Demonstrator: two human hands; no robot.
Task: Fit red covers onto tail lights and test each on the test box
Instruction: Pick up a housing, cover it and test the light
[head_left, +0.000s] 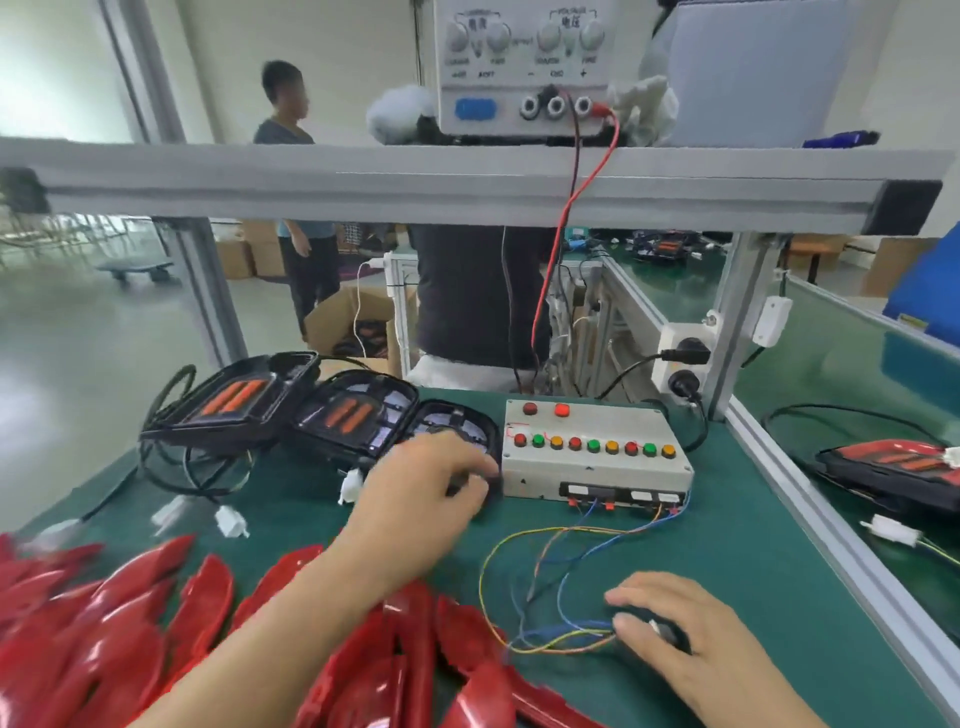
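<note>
Red covers (130, 618) lie in a shiny heap at the near left of the green surface (727, 519). Three black tail lights (332, 410) sit in a row behind them, none with a cover on, and their wires and white plugs trail toward the heap. The left hand (421, 499) reaches to the nearest light, right beside the test box (592, 457). Its fingers curl down on the light's edge, but blur hides whether they truly grip it. The right hand (670, 623) is well apart, low on the right, fingers closed round a small dark plug (660, 629) at the end of the box's thin coloured wires (545, 587).

It looks like the step is picking up a bare light. Next, I think, it needs bringing near, a cover fitted, then its white plug joined to the dark one.

Room is tight. The box touches the light on one side. Loose wires loop across the middle and could snag. A metal rail (810, 499) walls off the right side, where one light with a red cover (893, 467) rests.
</note>
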